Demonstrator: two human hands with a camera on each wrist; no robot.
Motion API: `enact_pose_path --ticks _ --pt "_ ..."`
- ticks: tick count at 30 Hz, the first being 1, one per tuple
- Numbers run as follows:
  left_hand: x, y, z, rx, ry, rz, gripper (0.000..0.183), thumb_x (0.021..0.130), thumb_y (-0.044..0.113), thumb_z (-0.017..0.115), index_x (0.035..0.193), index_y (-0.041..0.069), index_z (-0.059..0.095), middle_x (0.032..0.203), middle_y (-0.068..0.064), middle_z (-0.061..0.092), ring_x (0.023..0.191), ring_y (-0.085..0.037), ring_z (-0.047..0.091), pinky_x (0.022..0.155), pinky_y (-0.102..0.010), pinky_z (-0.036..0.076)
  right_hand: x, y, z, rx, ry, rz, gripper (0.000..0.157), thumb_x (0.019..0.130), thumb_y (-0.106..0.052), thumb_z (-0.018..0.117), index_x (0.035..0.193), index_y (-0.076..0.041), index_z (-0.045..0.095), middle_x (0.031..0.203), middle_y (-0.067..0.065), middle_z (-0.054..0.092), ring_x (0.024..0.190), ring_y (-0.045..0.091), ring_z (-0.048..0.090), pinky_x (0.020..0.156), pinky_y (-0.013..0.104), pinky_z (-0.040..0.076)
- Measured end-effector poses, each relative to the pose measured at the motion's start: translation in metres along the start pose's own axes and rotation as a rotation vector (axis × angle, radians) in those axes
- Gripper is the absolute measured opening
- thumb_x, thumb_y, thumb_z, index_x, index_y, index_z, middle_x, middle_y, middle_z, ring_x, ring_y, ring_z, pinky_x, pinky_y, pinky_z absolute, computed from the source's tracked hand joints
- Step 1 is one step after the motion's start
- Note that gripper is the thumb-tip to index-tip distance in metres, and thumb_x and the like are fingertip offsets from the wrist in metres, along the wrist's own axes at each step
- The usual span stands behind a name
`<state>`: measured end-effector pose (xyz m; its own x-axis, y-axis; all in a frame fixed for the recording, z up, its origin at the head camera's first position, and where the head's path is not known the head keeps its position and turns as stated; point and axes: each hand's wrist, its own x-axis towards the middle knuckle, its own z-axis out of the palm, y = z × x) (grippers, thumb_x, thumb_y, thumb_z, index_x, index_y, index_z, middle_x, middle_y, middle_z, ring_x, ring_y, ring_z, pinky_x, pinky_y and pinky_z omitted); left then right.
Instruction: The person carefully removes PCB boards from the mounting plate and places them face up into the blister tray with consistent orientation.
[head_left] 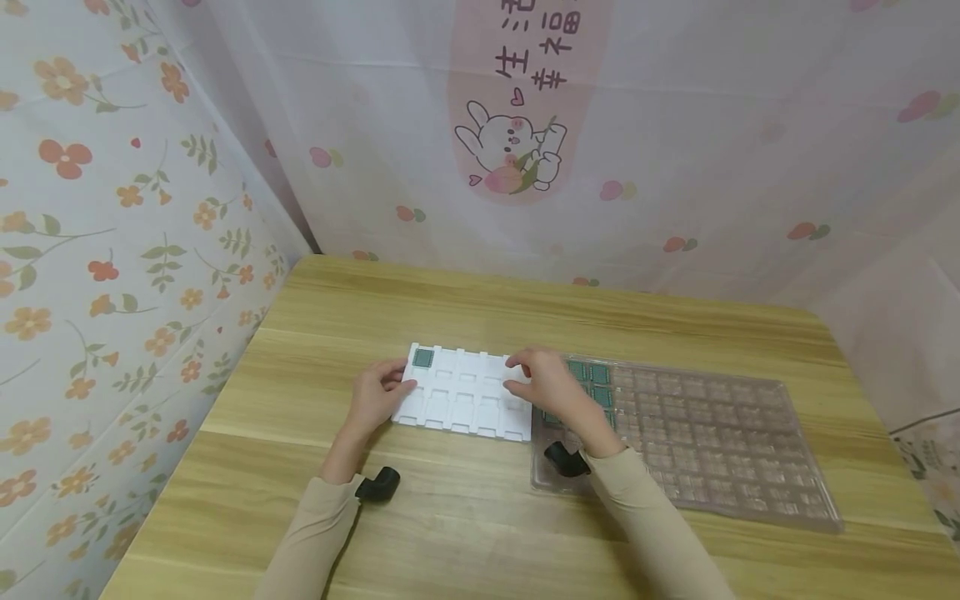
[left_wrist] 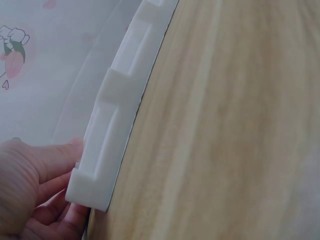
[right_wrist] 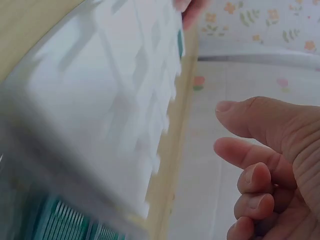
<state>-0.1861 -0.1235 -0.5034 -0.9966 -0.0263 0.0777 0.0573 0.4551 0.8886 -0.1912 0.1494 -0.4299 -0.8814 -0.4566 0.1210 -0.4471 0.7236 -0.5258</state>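
Note:
My left hand (head_left: pixel 372 396) grips the left end of a white plastic tray (head_left: pixel 453 408) with shallow pockets in two rows. In the left wrist view the thumb lies along the tray's edge (left_wrist: pixel 95 187) and the other fingers are partly hidden behind it. One green square chip (head_left: pixel 423 358) sits in the far-left pocket. Over the tray's right end is my right hand (head_left: pixel 551 383), thumb and index finger apart with nothing between them. The right wrist view shows its other fingers (right_wrist: pixel 254 204) loosely curled. Several similar green chips (head_left: pixel 601 396) lie in a clear tray beside it, partly behind this hand.
To the right, the large clear plastic tray (head_left: pixel 813 450) with many pockets spreads across the wooden table (head_left: pixel 450 533). The white tray's right end meets its left edge in the head view. Printed curtains (head_left: pixel 360 150) hang behind and to the left of the table.

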Motion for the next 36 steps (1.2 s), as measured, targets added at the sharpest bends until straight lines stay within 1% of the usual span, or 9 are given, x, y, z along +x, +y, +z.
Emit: enact_pose_path --ticks 6,14,23,26,30,36 --pt "0.0 0.001 0.0 -0.012 0.005 -0.003 0.035 0.08 -0.001 0.07 0.113 -0.009 0.062 0.098 -0.021 0.063 0.087 -0.028 0.061 0.075 -0.031 0.054 0.014 -0.011 0.008 -0.004 0.025 -0.021 0.022 0.078 -0.008 0.074 0.096 0.004 0.069 0.065 0.002 0.043 0.059 0.013 0.035 0.053 0.023 0.031" --pt "-0.001 0.001 -0.002 -0.023 -0.004 -0.007 0.035 0.08 -0.001 0.07 0.114 -0.009 0.062 0.1 -0.022 0.062 0.088 -0.029 0.06 0.074 -0.03 0.054 0.027 -0.024 0.017 0.006 0.026 -0.003 0.022 0.077 -0.009 0.075 0.095 0.003 0.069 0.068 0.002 0.045 0.061 0.014 0.038 0.053 0.022 0.032" --pt "-0.002 0.003 -0.003 -0.017 -0.013 -0.039 0.035 0.081 0.001 0.069 0.115 -0.008 0.062 0.101 -0.021 0.062 0.09 -0.028 0.06 0.078 -0.036 0.054 0.037 -0.032 0.024 0.027 0.0 0.024 0.024 0.077 -0.009 0.075 0.097 0.004 0.069 0.068 0.004 0.047 0.064 0.015 0.04 0.055 0.023 0.033" --pt "-0.001 0.003 -0.003 -0.025 -0.012 -0.039 0.036 0.081 0.0 0.069 0.115 -0.008 0.062 0.101 -0.021 0.062 0.09 -0.029 0.06 0.078 -0.035 0.053 0.04 -0.034 0.025 0.034 -0.007 0.028 0.025 0.078 -0.009 0.075 0.098 0.004 0.069 0.068 0.005 0.047 0.064 0.015 0.041 0.055 0.023 0.033" --pt "-0.001 0.003 -0.003 -0.035 -0.008 -0.022 0.037 0.08 -0.001 0.07 0.114 -0.009 0.061 0.101 -0.023 0.062 0.09 -0.03 0.06 0.077 -0.033 0.054 0.046 -0.038 0.027 0.028 -0.018 0.031 0.025 0.078 -0.01 0.075 0.098 0.003 0.069 0.069 0.004 0.047 0.065 0.016 0.041 0.055 0.023 0.034" --pt "-0.001 0.003 -0.003 -0.039 -0.007 -0.022 0.036 0.08 -0.002 0.07 0.114 -0.009 0.061 0.101 -0.022 0.061 0.09 -0.03 0.06 0.076 -0.029 0.054 0.054 -0.042 0.035 0.032 -0.012 0.018 0.023 0.078 -0.011 0.075 0.097 0.003 0.069 0.07 0.009 0.052 0.065 0.016 0.042 0.057 0.024 0.035"
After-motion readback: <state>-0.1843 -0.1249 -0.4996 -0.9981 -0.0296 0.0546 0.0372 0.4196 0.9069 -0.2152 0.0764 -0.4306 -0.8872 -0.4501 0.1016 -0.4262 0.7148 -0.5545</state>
